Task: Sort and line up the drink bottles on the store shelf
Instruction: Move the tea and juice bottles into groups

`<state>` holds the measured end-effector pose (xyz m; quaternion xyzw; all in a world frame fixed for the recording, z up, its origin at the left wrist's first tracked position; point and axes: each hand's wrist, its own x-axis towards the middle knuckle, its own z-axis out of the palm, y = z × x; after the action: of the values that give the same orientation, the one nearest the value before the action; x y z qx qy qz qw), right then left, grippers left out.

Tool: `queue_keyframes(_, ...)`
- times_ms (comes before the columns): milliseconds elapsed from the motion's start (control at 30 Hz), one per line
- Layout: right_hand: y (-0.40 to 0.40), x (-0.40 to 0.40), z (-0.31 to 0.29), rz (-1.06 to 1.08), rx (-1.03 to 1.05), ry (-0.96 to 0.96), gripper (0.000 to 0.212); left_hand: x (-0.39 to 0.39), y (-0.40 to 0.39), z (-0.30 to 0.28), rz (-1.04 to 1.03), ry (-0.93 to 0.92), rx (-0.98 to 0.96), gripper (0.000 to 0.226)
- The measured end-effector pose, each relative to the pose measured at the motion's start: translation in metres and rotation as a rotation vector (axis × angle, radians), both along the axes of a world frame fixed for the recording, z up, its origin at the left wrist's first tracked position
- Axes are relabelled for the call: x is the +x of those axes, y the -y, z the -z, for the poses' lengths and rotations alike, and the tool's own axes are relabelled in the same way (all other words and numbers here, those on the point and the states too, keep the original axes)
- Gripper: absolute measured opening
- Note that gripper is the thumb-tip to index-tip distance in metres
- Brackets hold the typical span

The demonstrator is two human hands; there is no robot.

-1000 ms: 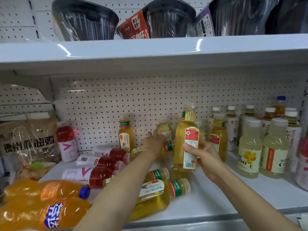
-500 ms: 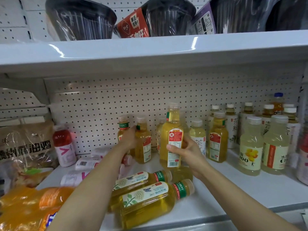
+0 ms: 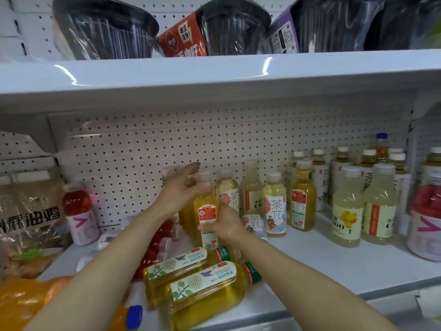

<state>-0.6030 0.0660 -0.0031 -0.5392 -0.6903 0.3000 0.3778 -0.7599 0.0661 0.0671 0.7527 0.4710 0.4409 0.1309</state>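
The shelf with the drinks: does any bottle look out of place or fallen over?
Yes. Two yellow tea bottles lie on their sides at the shelf front, and red bottles lie toppled behind them, while the others stand upright.

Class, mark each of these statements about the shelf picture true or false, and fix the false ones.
1. The right hand grips an upright yellow bottle. True.
2. Two green-capped bottles lie on their sides at the shelf's front. True.
3. The red drink bottle at the left lies flat. False: it stands upright.
4. The upper shelf carries only drink bottles. False: it carries dark wrapped bowls.
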Motion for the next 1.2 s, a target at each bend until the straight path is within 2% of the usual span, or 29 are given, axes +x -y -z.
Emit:
queue_keyframes(67, 0.000, -0.002, 0.004, -0.006, -0.004, 0.007, 0.057, 0.003, -0.007, 0.004, -0.120, -0.257, 0.069, 0.077)
queue_keyframes(100, 0.000, -0.002, 0.005, -0.013, 0.002, 0.025, 0.057, 0.005, -0.009, 0.006, -0.169, -0.325, 0.103, 0.077)
queue_keyframes(233, 0.012, 0.021, -0.015, -0.002, 0.031, 0.184, 0.048, 0.003, -0.005, 0.003, -0.200, -0.317, 0.127, 0.071)
queue_keyframes(333, 0.022, 0.063, -0.025, 0.294, 0.144, 0.370, 0.039, 0.003, 0.004, 0.003, -0.180, -0.323, 0.108, 0.067)
queue_keyframes(400, 0.028, 0.080, -0.021, 0.400, 0.080, 0.570, 0.043, 0.005, 0.008, 0.006, -0.159, -0.303, 0.060, 0.068)
queue_keyframes(467, 0.024, 0.079, -0.011, 0.350, -0.030, 0.663, 0.048, 0.008, 0.012, 0.009, -0.149, -0.264, 0.016, 0.071)
queue_keyframes(667, 0.014, 0.076, 0.003, 0.318, -0.127, 0.469, 0.059, 0.010, 0.019, 0.012, -0.111, -0.189, -0.002, 0.070)
queue_keyframes(800, 0.016, 0.074, 0.004, 0.362, -0.142, 0.374, 0.050, 0.011, 0.019, 0.013, -0.100, -0.176, 0.009, 0.072)
queue_keyframes(900, 0.020, 0.070, 0.006, 0.449, -0.047, 0.296, 0.043, 0.012, 0.019, 0.014, -0.124, -0.193, 0.023, 0.072)
queue_keyframes(1000, 0.018, 0.066, 0.010, 0.489, 0.054, 0.094, 0.039, 0.014, 0.020, 0.014, -0.140, -0.217, 0.026, 0.072)
queue_keyframes(1100, 0.011, 0.059, 0.015, 0.470, 0.136, -0.130, 0.069, 0.015, 0.022, 0.014, -0.141, -0.221, 0.024, 0.071)
queue_keyframes(1200, 0.005, 0.056, 0.019, 0.442, 0.157, -0.154, 0.082, 0.016, 0.023, 0.014, -0.157, -0.234, 0.029, 0.071)
